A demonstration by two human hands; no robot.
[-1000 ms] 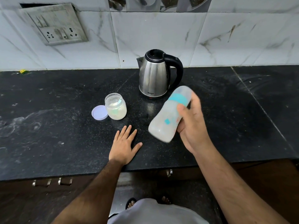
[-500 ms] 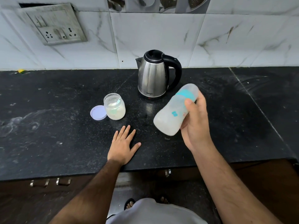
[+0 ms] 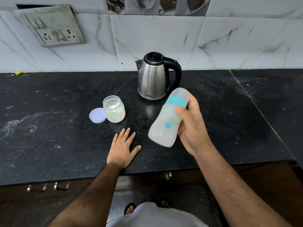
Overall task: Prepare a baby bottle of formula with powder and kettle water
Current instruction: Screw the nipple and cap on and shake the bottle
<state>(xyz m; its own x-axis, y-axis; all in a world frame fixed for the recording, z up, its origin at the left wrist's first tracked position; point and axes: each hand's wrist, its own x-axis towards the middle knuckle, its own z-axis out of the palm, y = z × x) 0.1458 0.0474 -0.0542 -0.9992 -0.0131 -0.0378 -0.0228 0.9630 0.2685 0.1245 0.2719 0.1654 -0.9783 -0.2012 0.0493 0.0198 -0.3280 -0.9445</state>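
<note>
My right hand (image 3: 191,126) grips a capped baby bottle (image 3: 165,122) with a teal ring, held tilted in the air above the black counter (image 3: 229,120); its base points toward me and its milky contents look blurred. My left hand (image 3: 122,148) rests flat on the counter, fingers spread, holding nothing. An open glass jar of powder (image 3: 114,109) with a scoop inside stands left of centre, its lilac lid (image 3: 97,115) lying beside it. A steel kettle (image 3: 153,77) with a black handle stands behind the bottle, near the wall.
A tiled wall runs behind the counter, with a socket plate (image 3: 50,25) at the upper left. The counter's front edge lies just below my left wrist, with drawer handles (image 3: 47,186) under it. My feet show on the floor below.
The bottle in my right hand has swung back and forth, tilting and shifting slightly between frames. My left hand has stayed flat on the counter.
</note>
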